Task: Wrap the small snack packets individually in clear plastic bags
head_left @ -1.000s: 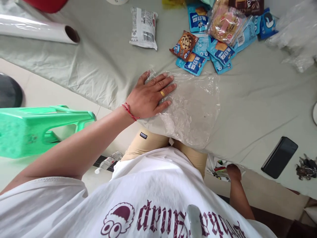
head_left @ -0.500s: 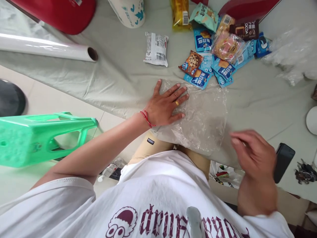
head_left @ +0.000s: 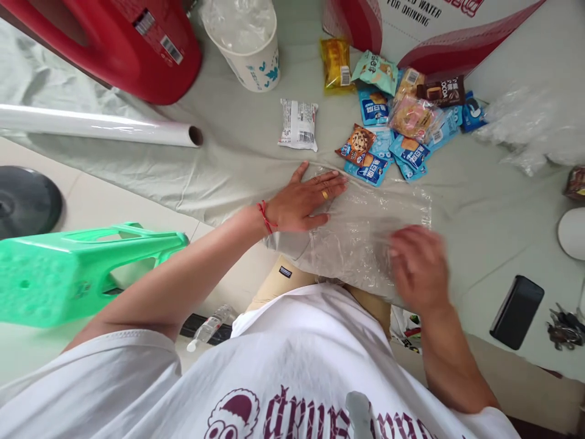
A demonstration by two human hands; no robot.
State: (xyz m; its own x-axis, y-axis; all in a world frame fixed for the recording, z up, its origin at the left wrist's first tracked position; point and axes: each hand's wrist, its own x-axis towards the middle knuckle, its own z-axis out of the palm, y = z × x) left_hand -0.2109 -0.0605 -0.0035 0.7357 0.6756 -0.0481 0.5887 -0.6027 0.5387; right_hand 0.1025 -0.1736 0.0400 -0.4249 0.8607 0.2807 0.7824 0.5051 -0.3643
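A clear plastic bag (head_left: 356, 250) lies flat at the table's front edge, wrinkled and shiny. On its left part rests my left hand (head_left: 304, 198), palm down with fingers stretched, a ring on one finger and a red cord at the wrist. My right hand (head_left: 420, 265) is over the bag's right side, its fingers smeared by motion; whether they touch the plastic cannot be made out. Just beyond the bag is a pile of small snack packets, among them a brown cookie packet (head_left: 358, 145) and blue packets (head_left: 371, 169). A white packet (head_left: 298, 125) lies apart from them.
At the back stand a red jug (head_left: 150, 55), a paper cup (head_left: 251, 67) stuffed with plastic, and a carton (head_left: 411, 30). A plastic roll (head_left: 114, 127) lies left. To the right are crumpled plastic (head_left: 525, 122), a phone (head_left: 517, 312) and keys (head_left: 565, 326). A green stool (head_left: 91, 274) is on the floor.
My right hand has moved left from beside the phone to over the bag. My left hand stays pressed on the bag. The view has shifted, showing more of the table's back.
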